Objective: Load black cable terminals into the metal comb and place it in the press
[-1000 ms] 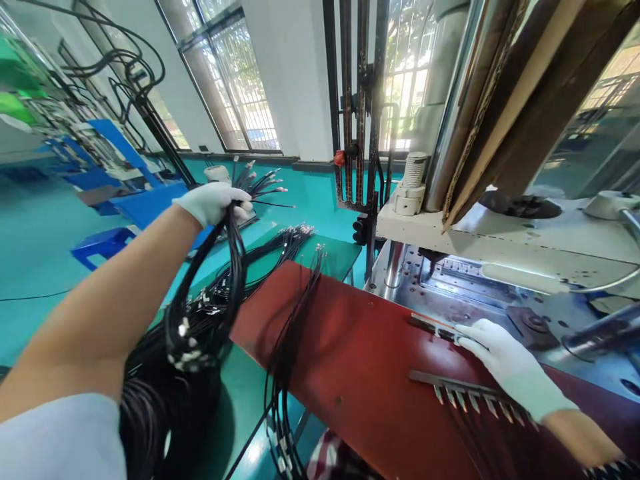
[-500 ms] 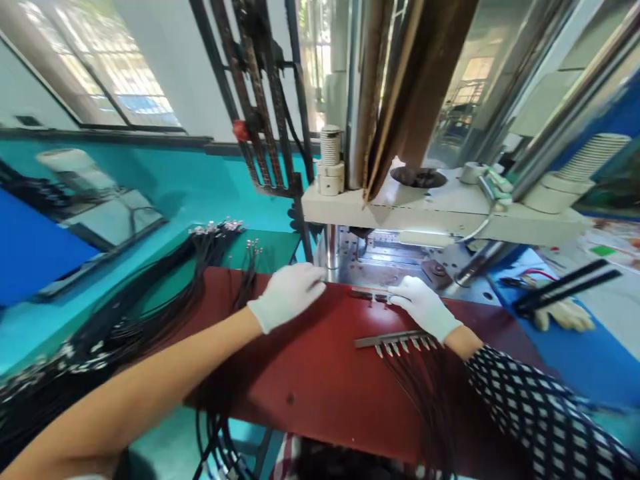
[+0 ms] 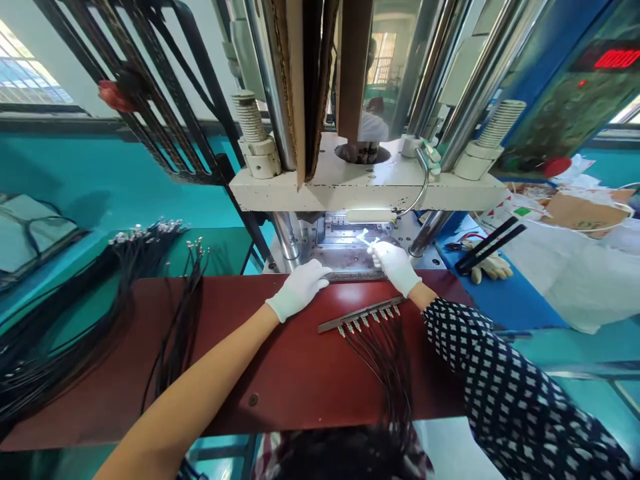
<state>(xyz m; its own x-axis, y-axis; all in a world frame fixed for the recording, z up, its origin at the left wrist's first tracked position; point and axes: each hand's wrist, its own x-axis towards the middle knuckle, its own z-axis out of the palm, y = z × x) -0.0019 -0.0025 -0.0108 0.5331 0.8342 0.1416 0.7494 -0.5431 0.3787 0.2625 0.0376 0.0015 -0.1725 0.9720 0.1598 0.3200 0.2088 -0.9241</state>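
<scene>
A thick bundle of black cables [image 3: 120,273] lies well apart to the left of the left hand's fingers, with a smaller cable bundle [image 3: 183,320] between them and it. The gloved left hand [image 3: 299,290] has its fingers bent and close together at the left end of a narrow metal bar [image 3: 354,276]; whether they grip it cannot be told. The bar lies on the red board [image 3: 280,393], spanning the space between the two hands. Below both hands' fingers, a second bar [image 3: 357,315] slants on the board, a row of cable ends along it. The gloved right hand [image 3: 395,268] is at the first bar's right end, its fingertips closed on a small whitish piece [image 3: 364,236]. Beyond the fingers stands a press [image 3: 367,193]; well to their right lies an empty glove [image 3: 493,268].
</scene>
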